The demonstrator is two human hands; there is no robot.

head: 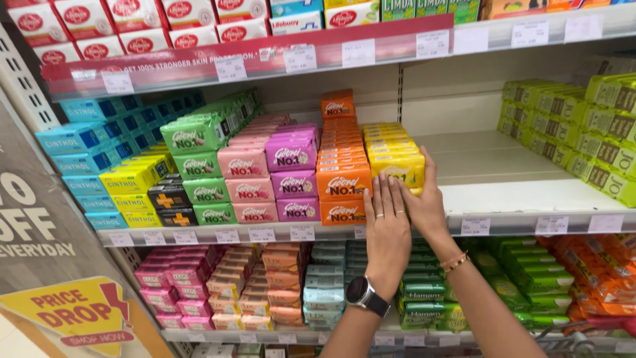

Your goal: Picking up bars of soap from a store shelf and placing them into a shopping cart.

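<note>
On the middle shelf (517, 199) stands a stack of yellow soap packs (395, 154), just right of an orange stack (342, 174). My left hand (387, 232), with a dark watch on its wrist and rings on its fingers, lies flat against the front of the lower yellow packs, fingers up. My right hand (424, 195), with a thin bracelet at the wrist, presses on the right side of the same stack, its fingers spread on the top front pack. Neither hand has lifted a pack.
Pink, purple, green, black, yellow and blue soap stacks fill the shelf to the left. Green packs (583, 126) sit at the far right, with a bare stretch of shelf between. More soaps fill the shelves above and below. A yellow price sign (79, 311) stands at lower left.
</note>
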